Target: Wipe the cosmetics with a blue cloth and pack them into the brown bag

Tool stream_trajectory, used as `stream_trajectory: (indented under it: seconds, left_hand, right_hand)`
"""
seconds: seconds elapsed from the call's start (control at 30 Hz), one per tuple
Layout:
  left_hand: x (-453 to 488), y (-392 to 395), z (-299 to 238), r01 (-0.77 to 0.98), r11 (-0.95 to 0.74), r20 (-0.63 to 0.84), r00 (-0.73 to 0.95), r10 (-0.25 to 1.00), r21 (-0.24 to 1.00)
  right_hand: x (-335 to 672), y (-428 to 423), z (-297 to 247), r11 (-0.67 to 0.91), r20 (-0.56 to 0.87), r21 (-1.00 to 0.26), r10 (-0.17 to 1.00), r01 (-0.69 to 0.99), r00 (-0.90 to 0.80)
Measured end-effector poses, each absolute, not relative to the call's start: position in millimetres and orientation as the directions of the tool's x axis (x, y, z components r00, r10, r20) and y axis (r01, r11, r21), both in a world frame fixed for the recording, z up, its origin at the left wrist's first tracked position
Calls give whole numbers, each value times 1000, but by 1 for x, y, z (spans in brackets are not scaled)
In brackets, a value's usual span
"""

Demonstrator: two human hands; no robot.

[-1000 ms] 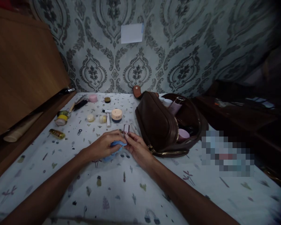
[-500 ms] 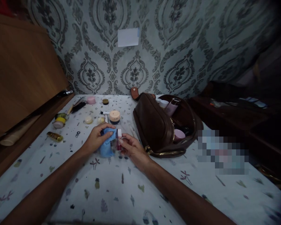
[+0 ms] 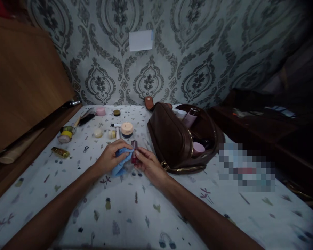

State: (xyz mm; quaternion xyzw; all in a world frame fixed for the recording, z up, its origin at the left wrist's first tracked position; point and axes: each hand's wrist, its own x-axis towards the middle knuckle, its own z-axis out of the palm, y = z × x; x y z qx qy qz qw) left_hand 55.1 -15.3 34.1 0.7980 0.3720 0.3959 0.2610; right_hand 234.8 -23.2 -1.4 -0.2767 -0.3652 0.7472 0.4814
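Note:
My left hand is closed on a crumpled light-blue cloth, fingers bunched over its upper part. The cloth's edge touches a small red cosmetic bottle with a shiny, darker cap. My right hand pinches that bottle between thumb and fingers, holding it roughly upright above the bed sheet. Its label is too small to read. Just beyond the hands stand a cream jar with a peach lid and a small yellowish jar. An open brown leather bag lies close to my right hand.
Inside the bag are a pink-lidded jar and a lilac bottle. Brushes, a pink jar and a gold tube lie on the left of the patterned sheet. A wooden panel borders the left side.
The bottle has turned in my right hand: its cap looked white and now looks dark. My left hand has shifted slightly right, with the cloth gathered closer against the bottle.

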Motion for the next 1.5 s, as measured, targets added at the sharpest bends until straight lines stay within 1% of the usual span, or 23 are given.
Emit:
stream_trajectory:
  seconds: [0.17, 0.37, 0.5, 0.57, 0.63, 0.73, 0.8, 0.97, 1.13, 1.27, 1.33, 1.43, 1.5]
  left_hand:
    - [57, -19, 40, 376, -611, 400, 503, 766, 697]
    - [58, -21, 35, 345, -646, 376, 593, 712, 681]
    - [57, -22, 36, 302, -598, 326, 617, 716, 742]
    - [56, -21, 38, 282, -559, 333, 570, 751, 780]
    - [55, -19, 40, 302, -525, 361, 461, 811, 795]
    - [52, -16, 39, 391, -492, 422, 255, 870, 778]
    - [52, -15, 36, 435, -490, 444, 210, 871, 756]
    - [55, -16, 33, 452, -556, 455, 321, 831, 697]
    - [60, -20, 37, 401, -621, 430, 471, 771, 674]
    - [62, -23, 39, 354, -659, 412, 562, 717, 664]
    - [63, -25, 39, 335, -661, 387, 602, 698, 671]
    - [63, -26, 42, 291, -627, 343, 636, 691, 723]
    - [61, -25, 43, 276, -591, 351, 591, 727, 758]
  right_hand:
    - [235, -21, -2, -257, -65, -814, 932, -520, -357]
    - [235, -20, -4, -242, -82, -807, 949, -538, -304]
    - [235, -20, -6, -227, -88, -793, 961, -566, -262]
    - [236, -20, -7, -230, -91, -789, 961, -570, -261]
    - [236, -21, -8, -239, -97, -784, 959, -573, -268]
    - [235, -22, -8, -274, -90, -794, 935, -542, -342]
    - [235, -24, -7, -286, -68, -809, 914, -513, -401]
    - [234, -24, -6, -264, -16, -826, 894, -498, -448]
    - [234, -21, -6, -243, -24, -806, 925, -540, -380]
    - [234, -21, -4, -208, -26, -823, 943, -528, -332]
    - [234, -20, -4, -203, -30, -817, 950, -540, -312]
    - [235, -19, -5, -205, -62, -790, 964, -578, -258]
    - [236, -19, -6, -210, -75, -782, 966, -587, -246]
